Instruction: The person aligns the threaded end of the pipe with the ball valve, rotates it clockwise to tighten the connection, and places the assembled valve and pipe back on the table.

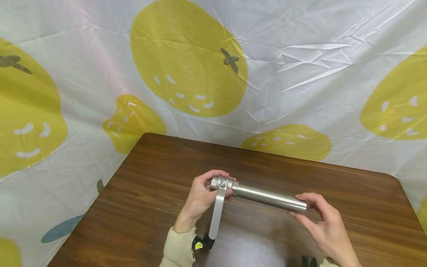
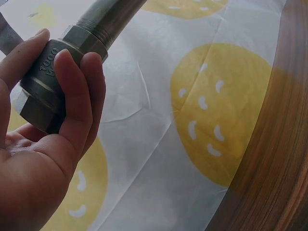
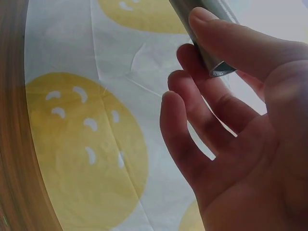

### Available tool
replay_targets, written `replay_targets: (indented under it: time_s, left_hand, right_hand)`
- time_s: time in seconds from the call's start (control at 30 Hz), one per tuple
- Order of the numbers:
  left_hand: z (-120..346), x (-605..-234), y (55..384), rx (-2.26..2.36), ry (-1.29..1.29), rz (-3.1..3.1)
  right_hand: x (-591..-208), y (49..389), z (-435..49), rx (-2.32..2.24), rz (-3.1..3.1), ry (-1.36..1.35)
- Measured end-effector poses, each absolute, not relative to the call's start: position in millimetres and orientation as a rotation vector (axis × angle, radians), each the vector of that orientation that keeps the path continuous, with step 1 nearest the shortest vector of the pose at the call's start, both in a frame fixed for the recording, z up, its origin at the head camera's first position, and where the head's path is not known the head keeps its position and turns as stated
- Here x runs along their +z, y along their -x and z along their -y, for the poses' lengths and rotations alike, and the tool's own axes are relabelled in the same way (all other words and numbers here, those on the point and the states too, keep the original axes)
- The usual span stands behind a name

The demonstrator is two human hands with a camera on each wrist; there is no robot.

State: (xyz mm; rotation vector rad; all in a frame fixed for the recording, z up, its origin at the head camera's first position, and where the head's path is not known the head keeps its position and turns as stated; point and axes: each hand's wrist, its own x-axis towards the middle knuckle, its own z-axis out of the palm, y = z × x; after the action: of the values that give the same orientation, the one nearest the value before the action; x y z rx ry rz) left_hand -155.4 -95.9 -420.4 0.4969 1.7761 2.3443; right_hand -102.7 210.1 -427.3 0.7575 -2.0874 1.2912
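A steel ball valve with a long flat lever handle is joined to a shiny metal pipe. My left hand grips the valve body, its fingers curled round it in the left wrist view, where raised lettering shows on the valve. The lever points down toward me. At the pipe's far right end, my right hand pinches the tube between thumb and fingers. The open, hollow pipe end shows in the right wrist view. Valve and pipe are held roughly level above the table.
A dark brown wooden table lies below both hands. Behind it and along the left hangs a white cloth printed with large yellow fruit. Black wrist-worn devices sit at the sleeves, one close to the lever's tip.
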Motion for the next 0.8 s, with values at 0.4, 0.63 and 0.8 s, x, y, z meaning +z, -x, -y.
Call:
replay_targets:
  time_s: [0.4, 0.63, 0.8]
  left_hand:
    - [96, -420, 155, 2.347, -0.504, -1.766]
    - [96, -420, 155, 2.346, -0.504, -1.772]
    - [96, -420, 155, 2.351, -0.502, -1.765]
  right_hand:
    - [-424, 102, -209, 1.298, 2.061, -0.766]
    - [-415, 99, -204, 1.265, 2.066, -0.750]
    - [-423, 100, -208, 1.249, 2.105, -0.720]
